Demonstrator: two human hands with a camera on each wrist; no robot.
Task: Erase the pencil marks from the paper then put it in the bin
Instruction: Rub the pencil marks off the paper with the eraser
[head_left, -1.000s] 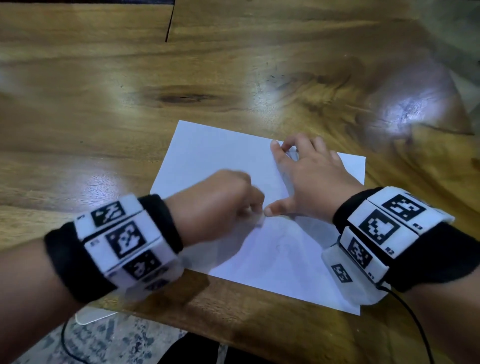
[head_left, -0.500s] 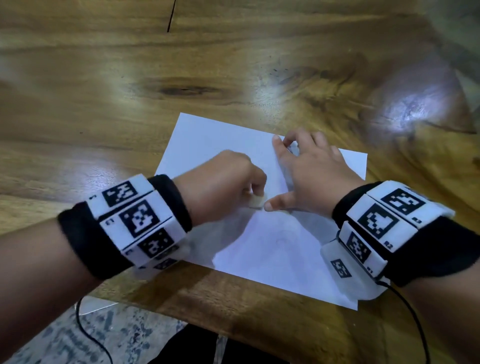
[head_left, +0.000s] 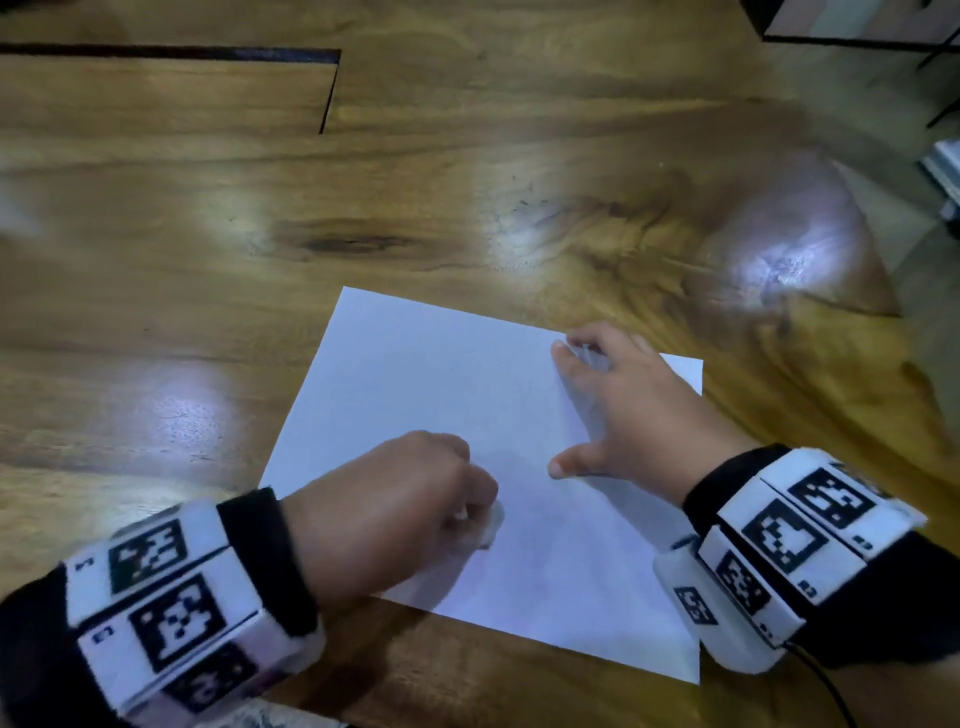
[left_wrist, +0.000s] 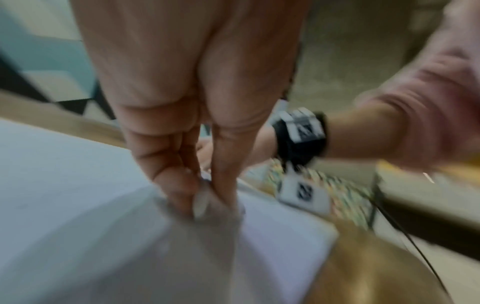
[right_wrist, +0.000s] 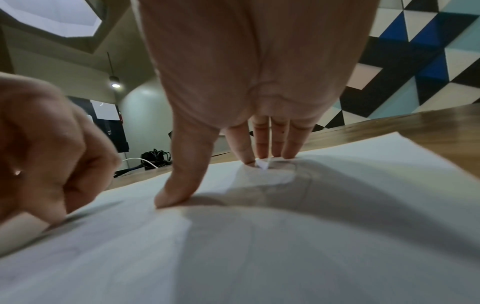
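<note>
A white sheet of paper lies flat on the wooden table, with faint pencil lines near its right side. My left hand pinches a small white eraser and presses it on the paper's lower middle; the same eraser shows between thumb and fingers in the left wrist view. My right hand lies spread on the paper's right part, its straight fingers and thumb pressing the sheet down. The paper fills the lower right wrist view. No bin is in view.
The table's near edge runs just below the paper. A dark seam crosses the tabletop at the far left. A cable trails from my right wristband. Floor and furniture show past the table's far right corner.
My left hand has slid the eraser down and toward me, away from my right thumb. My right hand stays pressed on the sheet. The head view has tilted, showing more of the far table.
</note>
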